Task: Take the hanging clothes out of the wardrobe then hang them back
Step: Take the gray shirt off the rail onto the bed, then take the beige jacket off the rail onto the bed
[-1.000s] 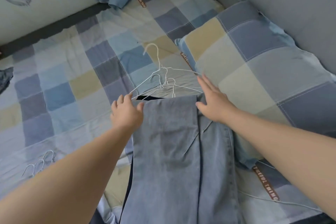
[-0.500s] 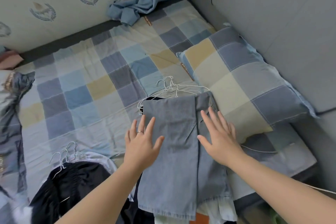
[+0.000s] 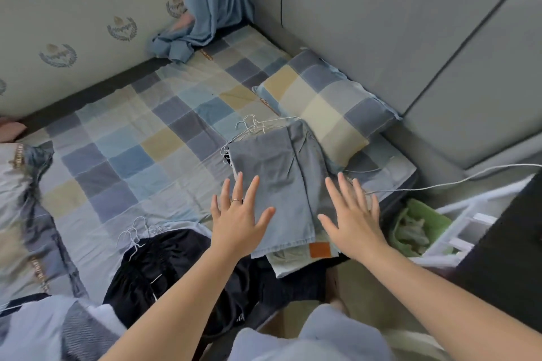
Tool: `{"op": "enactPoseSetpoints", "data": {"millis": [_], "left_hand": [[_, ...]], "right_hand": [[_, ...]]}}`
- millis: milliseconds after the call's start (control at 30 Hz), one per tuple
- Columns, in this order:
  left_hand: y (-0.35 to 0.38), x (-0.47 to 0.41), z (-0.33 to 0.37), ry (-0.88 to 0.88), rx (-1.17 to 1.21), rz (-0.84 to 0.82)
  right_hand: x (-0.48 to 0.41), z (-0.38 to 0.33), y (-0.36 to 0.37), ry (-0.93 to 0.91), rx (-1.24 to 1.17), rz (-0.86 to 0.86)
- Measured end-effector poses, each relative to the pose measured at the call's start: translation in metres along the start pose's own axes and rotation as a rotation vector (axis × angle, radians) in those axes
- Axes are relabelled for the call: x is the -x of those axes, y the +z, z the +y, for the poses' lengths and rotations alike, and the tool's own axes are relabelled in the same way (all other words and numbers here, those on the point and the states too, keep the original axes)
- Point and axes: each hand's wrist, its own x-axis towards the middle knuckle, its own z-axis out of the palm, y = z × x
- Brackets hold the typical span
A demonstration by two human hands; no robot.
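Folded light-blue jeans (image 3: 275, 176) lie on the checked bed, on top of a pile of clothes on white wire hangers (image 3: 249, 126) whose hooks stick out at the far end. My left hand (image 3: 239, 215) hovers with spread straight fingers over the jeans' near left part. Fingers spread, my right hand (image 3: 352, 217) is over their near right edge. Neither hand holds anything. A black garment (image 3: 164, 267) on more wire hangers (image 3: 132, 236) lies to the near left.
A checked pillow (image 3: 325, 105) lies beside the jeans against the grey padded wall (image 3: 381, 23). A blue curtain (image 3: 205, 9) hangs in the corner. A white cable (image 3: 440, 182), a green bin (image 3: 416, 226) and a white rack (image 3: 469, 226) are at the right.
Both hands drew back from the hanger end of the jeans toward me and opened flat. The view rose and pulled away from the bed.
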Motion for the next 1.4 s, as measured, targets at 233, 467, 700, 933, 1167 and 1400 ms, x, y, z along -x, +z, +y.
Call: {"op": "enactPoseSetpoints", "data": {"millis": [233, 467, 700, 933, 1167, 1400], "left_hand": [[-0.008, 0.056, 0.032, 0.256, -0.03, 0.012], [0.003, 0.089, 0.105, 0.561, -0.047, -0.034], [0.037, 0.142, 0.208, 0.873, -0.071, -0.082], [0.083, 0.257, 0.332, 1.201, -0.074, -0.156], [0.137, 0.414, 0.449, 1.571, -0.081, -0.159], [0.174, 0.594, 0.568, 1.938, 0.066, -0.211]], "right_hand": [[0.103, -0.004, -0.005, 0.167, -0.022, 0.18], [0.194, 0.022, -0.011, 0.418, -0.061, 0.325], [0.311, 0.069, -0.009, 0.718, -0.082, 0.45], [0.477, 0.116, 0.001, 1.014, -0.091, 0.573], [0.669, 0.159, 0.023, 1.321, -0.064, 0.658], [0.851, 0.18, 0.014, 1.564, 0.071, 0.713]]}}
